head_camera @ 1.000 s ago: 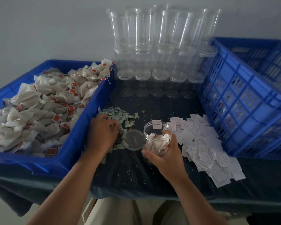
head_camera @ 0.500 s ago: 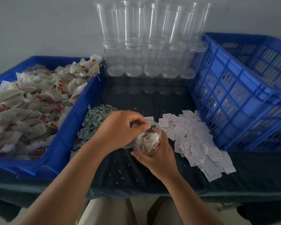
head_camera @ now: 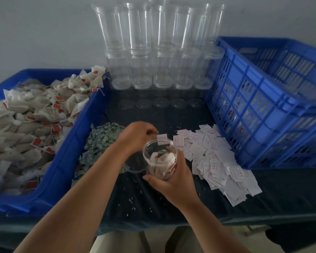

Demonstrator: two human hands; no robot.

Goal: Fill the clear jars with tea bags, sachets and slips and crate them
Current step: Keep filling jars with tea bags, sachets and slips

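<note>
The jar [head_camera: 160,159] is open, with no lid on it. It is in the right hand [head_camera: 173,181], above the front middle of the bench [head_camera: 171,212]. The right hand's fingers [head_camera: 154,180] curl round the side of the jar, and the thumb lies by its rim. The jar leans a little, so you can look in. Inside are white tea bags and one small green sachet on top.

The left hand [head_camera: 137,137] is just behind the jar, close to the far side of the rim. Its fingers [head_camera: 150,131] are curled in. A white slip [head_camera: 161,139] shows right beside the fingertips, but I cannot tell if they pinch it.

A clear round lid [head_camera: 134,166] lies flat on the bench just left of the jar, partly under the left wrist.

A heap of green sachets [head_camera: 102,141] lies to the left of the hands. A heap of white slips [head_camera: 213,157] with red print lies to the right.

Further left is a blue tray [head_camera: 77,143] full of tea bags [head_camera: 35,121] with red tags. On the right stands a big blue crate [head_camera: 254,110] with holes in its sides.

At the back, between the tray and the crate, empty jars [head_camera: 159,57] are stacked high against the pale wall [head_camera: 44,30].

A dark cloth covers the bench, and tiny crumbs [head_camera: 131,198] lie on it.
</note>
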